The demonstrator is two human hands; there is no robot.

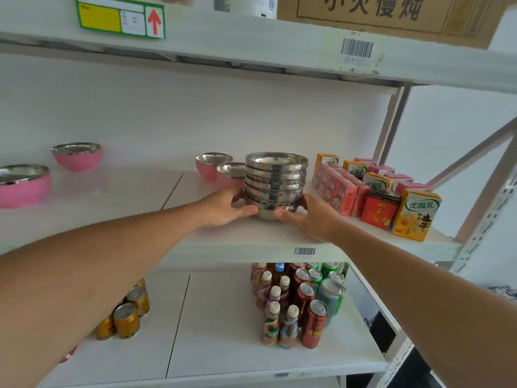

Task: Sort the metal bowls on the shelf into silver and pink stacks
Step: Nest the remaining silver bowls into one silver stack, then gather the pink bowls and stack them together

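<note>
A tall stack of several silver bowls (275,180) stands near the front of the middle shelf (112,208). My left hand (226,205) grips the bottom of the stack from the left, and my right hand (306,214) grips it from the right. Two pink bowls (214,165) (230,173) sit just behind the stack on its left. Another pink bowl (77,156) stands at the back left, and a fourth pink bowl (23,184) sits at the far left edge.
Red and yellow drink cartons (375,191) crowd the shelf right of the stack. The lower shelf holds bottles and cans (296,301) and gold cans (126,315). A cardboard box (391,15) sits on the top shelf.
</note>
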